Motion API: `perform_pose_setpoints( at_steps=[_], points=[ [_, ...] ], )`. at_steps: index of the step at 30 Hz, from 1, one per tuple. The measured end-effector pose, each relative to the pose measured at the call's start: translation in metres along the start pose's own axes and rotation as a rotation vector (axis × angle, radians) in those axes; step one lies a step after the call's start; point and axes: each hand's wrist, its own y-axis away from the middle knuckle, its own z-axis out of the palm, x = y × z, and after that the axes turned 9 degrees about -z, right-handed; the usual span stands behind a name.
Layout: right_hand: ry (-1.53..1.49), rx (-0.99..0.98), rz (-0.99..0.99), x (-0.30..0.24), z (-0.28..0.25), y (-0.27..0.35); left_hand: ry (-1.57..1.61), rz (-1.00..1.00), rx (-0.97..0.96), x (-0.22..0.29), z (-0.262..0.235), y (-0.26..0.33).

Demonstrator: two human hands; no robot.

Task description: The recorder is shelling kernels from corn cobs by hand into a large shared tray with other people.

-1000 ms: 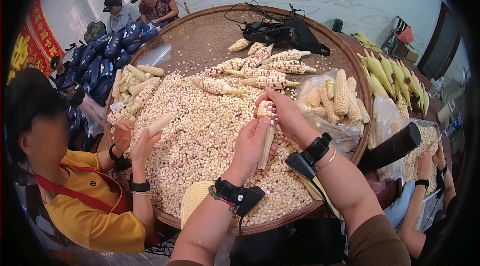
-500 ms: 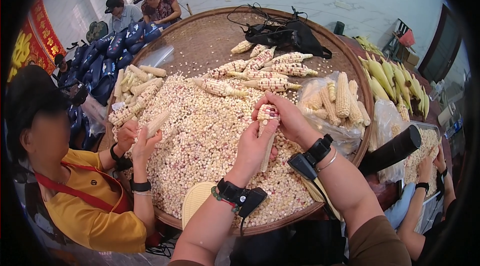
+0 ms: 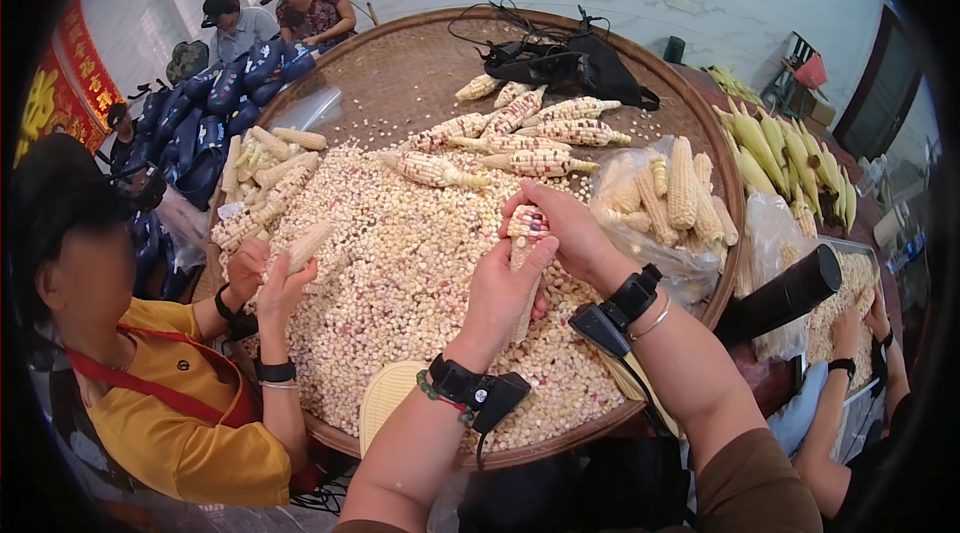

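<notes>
Between my two hands is a corn cob [image 3: 521, 278], bare and pale along its lower length, with white and purple kernels still on its top end. My left hand [image 3: 497, 283] wraps round the bare shaft, thumb lying along it. My right hand [image 3: 562, 230] closes about the kernelled top from the far side; some of its fingertips are hidden behind the cob. Beneath both hands spreads a deep heap of loose corn kernels [image 3: 400, 263]. Just beyond lie several unshelled speckled corn cobs [image 3: 540, 164].
A wide round woven tray [image 3: 390, 63] carries everything, with a black bag [image 3: 570, 68] at its far side. Stripped cobs [image 3: 683, 195] fill a plastic bag at right; more [image 3: 268, 173] lie left. A co-worker in yellow [image 3: 190, 413] handles a cob. A black cylinder [image 3: 785, 295] juts near my right arm.
The purple-and-white kernel patch at the cob's top looks smaller, and both hands keep their hold on it. The whole view has shifted slightly.
</notes>
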Motion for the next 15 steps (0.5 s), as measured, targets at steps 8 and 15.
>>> perform_pose_setpoints(
  at_steps=[8, 15],
  points=[
    [-0.049, 0.003, 0.023, -0.004, 0.0023, 0.001, 0.004, 0.002, -0.016, -0.0013, -0.0013, -0.0004],
    [-0.058, 0.015, 0.022, -0.0042, 0.0008, 0.0004, 0.0, 0.03, -0.043, -0.0018, 0.0003, -0.001]
  ],
)
